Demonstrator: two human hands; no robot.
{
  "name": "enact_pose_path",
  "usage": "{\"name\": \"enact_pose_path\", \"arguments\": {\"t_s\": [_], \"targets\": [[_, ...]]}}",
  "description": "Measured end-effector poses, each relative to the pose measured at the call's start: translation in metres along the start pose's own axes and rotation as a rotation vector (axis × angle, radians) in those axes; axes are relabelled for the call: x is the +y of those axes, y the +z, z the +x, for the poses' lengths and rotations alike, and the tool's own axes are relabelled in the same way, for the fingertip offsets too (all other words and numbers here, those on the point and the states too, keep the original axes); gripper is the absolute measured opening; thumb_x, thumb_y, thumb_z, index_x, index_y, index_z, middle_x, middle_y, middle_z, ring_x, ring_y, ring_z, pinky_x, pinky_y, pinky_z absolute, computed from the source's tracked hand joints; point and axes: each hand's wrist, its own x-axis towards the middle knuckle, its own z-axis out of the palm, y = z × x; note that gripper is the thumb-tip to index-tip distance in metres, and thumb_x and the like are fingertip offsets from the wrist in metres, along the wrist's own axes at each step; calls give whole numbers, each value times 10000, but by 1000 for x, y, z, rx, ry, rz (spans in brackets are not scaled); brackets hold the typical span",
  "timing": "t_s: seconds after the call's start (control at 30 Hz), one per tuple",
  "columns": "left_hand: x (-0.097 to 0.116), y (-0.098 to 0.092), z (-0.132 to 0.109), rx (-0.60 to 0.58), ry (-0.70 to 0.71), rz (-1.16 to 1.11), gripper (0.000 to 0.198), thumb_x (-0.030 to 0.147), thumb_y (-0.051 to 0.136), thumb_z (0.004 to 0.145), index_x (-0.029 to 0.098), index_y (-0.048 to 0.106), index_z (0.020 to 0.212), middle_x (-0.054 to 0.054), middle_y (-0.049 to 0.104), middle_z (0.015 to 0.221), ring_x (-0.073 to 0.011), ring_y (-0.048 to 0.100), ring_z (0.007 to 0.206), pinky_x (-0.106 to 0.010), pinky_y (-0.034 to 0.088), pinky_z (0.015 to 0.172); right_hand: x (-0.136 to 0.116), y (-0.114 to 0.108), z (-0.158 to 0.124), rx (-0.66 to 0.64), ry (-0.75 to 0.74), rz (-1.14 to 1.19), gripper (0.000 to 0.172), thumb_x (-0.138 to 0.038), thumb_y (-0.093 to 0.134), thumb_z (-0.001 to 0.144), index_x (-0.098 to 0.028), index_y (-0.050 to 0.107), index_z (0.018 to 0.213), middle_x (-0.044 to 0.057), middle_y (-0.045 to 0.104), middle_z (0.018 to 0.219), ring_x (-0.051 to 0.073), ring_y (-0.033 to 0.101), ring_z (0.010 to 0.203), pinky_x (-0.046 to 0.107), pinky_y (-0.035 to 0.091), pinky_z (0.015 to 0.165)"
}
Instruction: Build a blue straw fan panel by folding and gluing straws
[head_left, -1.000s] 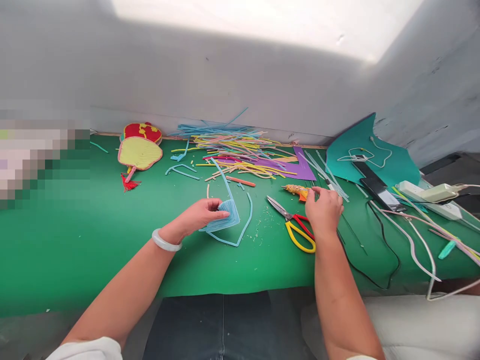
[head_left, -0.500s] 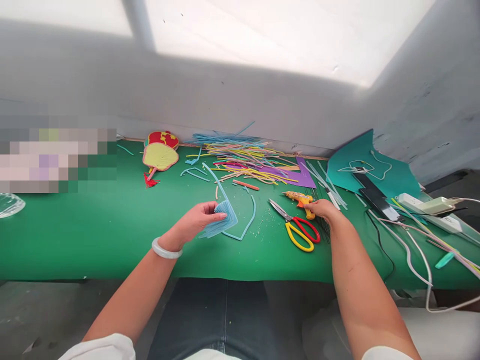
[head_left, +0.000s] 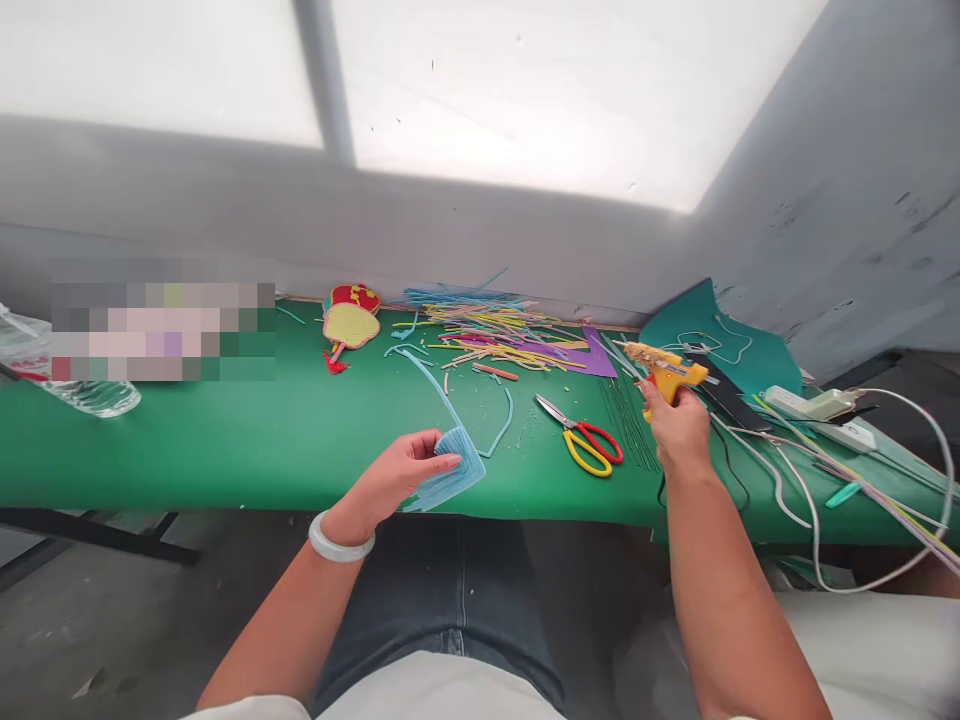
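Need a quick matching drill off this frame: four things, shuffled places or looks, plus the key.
Things:
1. Glue gun
2. Scissors
3. Blue ribbed piece
4. Yellow fan

Places or looks:
A. Held in the left hand
B. Red-tasselled
C. Red-and-yellow-handled
D. Held in the right hand

Pairs: 1-D, 2-C, 3-A, 4-B
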Motion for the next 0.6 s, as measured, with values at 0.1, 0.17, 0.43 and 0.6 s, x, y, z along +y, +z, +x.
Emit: {"name": "enact_pose_path", "arguments": {"t_s": [0.1, 0.17, 0.43, 0.6], "targets": [[4, 7, -15, -11, 22, 3, 404, 479, 827, 681, 154, 647, 838, 12, 630, 769, -104, 561, 664, -222, 437, 618, -21, -16, -47, -37, 27, 143, 591, -651, 742, 679, -201, 666, 1054, 15, 658, 959, 81, 501, 570, 283, 515, 572], [5, 11, -23, -22, 30, 5, 404, 478, 829, 678, 154, 637, 825, 15, 622, 754, -102, 556, 654, -219, 433, 606, -36, -22, -84, -170, 112, 314, 546, -591, 809, 640, -225, 686, 1027, 0, 651, 923, 79, 510, 572, 266, 512, 555], [-10, 19, -41, -63, 5, 29, 396, 474, 816, 706, 151, 621, 825, 23, 592, 730, -89, 515, 633, -206, 399, 573, -60, -32, -193, -552, 346, 508, 329, -428, 851, 690, -216, 731, 912, 64, 738, 1053, 79, 549, 583, 239, 487, 551], [-14, 22, -45, -103, 31, -8, 338, 428, 785, 770, 153, 661, 920, 8, 620, 808, -91, 537, 685, -204, 428, 621, -51, -39, -198, -573, 379, 487, 350, -411, 869, 675, -208, 736, 927, 71, 752, 951, 97, 530, 585, 261, 483, 571]]}}
